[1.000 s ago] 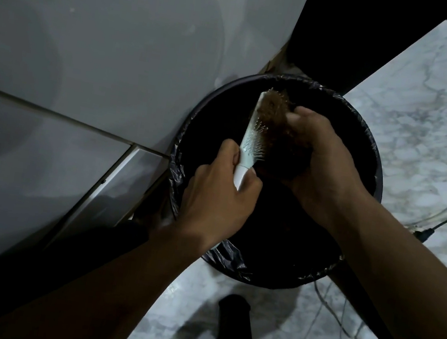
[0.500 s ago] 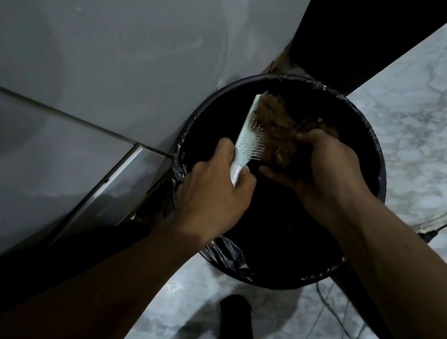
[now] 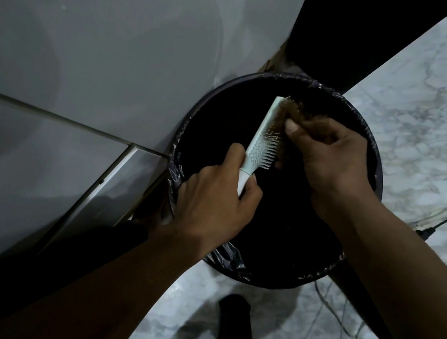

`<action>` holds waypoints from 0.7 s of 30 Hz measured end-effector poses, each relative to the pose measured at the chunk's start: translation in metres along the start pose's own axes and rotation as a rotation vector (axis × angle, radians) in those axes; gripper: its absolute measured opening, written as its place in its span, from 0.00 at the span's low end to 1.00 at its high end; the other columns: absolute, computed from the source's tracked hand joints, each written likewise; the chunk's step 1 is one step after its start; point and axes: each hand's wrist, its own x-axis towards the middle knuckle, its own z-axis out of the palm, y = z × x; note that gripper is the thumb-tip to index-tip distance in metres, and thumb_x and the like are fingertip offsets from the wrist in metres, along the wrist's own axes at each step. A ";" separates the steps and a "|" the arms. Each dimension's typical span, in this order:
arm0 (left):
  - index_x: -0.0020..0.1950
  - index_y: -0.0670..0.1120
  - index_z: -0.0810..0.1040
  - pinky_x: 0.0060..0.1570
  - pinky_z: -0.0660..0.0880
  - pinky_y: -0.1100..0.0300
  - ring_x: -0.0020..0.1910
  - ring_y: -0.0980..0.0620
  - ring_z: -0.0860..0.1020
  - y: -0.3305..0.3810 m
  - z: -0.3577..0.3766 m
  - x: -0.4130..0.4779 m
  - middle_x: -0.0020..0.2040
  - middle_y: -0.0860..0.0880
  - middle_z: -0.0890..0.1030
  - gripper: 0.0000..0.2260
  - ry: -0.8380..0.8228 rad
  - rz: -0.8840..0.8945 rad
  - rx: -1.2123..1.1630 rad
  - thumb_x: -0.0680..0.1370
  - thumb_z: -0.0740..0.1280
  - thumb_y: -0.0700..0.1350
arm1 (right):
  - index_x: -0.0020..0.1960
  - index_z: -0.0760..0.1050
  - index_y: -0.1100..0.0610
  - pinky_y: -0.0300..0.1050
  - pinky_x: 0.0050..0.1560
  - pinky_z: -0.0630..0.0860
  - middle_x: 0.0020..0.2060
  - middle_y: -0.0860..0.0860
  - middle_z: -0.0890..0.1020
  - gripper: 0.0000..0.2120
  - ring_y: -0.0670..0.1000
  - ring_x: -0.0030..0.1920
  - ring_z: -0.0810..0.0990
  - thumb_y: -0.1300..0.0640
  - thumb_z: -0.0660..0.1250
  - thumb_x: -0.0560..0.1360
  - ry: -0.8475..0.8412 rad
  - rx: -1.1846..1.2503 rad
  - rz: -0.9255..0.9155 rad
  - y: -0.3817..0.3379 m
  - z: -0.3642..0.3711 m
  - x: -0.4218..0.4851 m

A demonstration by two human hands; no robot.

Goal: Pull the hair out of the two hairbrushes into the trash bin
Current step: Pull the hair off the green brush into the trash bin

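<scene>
A white hairbrush (image 3: 263,140) is held over a round black trash bin (image 3: 373,168) lined with a black bag. My left hand (image 3: 217,200) grips the brush's handle, bristles facing right. A clump of brown hair (image 3: 297,110) clings to the upper bristles. My right hand (image 3: 328,156) pinches that hair with thumb and fingers against the brush head. The lower bristles are bare. Only one hairbrush is in view.
A grey wall or cabinet panel (image 3: 104,50) stands left of the bin. The floor is white marble (image 3: 430,98). Cables (image 3: 441,219) trail on the floor at the right. A dark chair leg (image 3: 233,330) lies near the bottom edge.
My right hand has shifted up along the brush head, and more of the lower bristles show bare. The brush's top has tilted right while my left hand stayed in place on the handle.
</scene>
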 end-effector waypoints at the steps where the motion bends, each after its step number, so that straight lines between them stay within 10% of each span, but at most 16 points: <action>1: 0.51 0.53 0.63 0.34 0.77 0.47 0.33 0.43 0.79 0.000 0.000 0.001 0.37 0.49 0.80 0.09 0.006 -0.002 -0.017 0.80 0.62 0.53 | 0.50 0.82 0.64 0.53 0.39 0.85 0.42 0.57 0.87 0.07 0.56 0.39 0.86 0.61 0.73 0.76 -0.001 0.030 0.030 -0.002 -0.001 0.000; 9: 0.49 0.52 0.64 0.31 0.75 0.49 0.30 0.44 0.78 -0.004 -0.001 0.004 0.34 0.49 0.78 0.08 0.008 -0.038 -0.081 0.80 0.62 0.52 | 0.62 0.77 0.60 0.64 0.47 0.84 0.54 0.62 0.85 0.14 0.65 0.52 0.86 0.64 0.62 0.78 0.031 0.248 0.203 -0.009 0.000 -0.002; 14: 0.52 0.51 0.64 0.35 0.75 0.49 0.33 0.42 0.79 0.000 -0.002 0.002 0.37 0.49 0.80 0.08 -0.011 -0.004 -0.005 0.81 0.62 0.52 | 0.66 0.73 0.49 0.51 0.60 0.81 0.60 0.48 0.82 0.21 0.47 0.58 0.83 0.49 0.73 0.75 -0.073 0.081 0.049 -0.010 -0.002 -0.006; 21: 0.53 0.51 0.64 0.32 0.76 0.49 0.31 0.43 0.79 -0.002 -0.002 0.003 0.36 0.48 0.79 0.08 -0.002 0.015 -0.029 0.81 0.61 0.52 | 0.55 0.83 0.62 0.54 0.47 0.85 0.47 0.56 0.88 0.07 0.54 0.46 0.88 0.63 0.70 0.78 0.007 0.093 0.026 -0.005 -0.001 0.001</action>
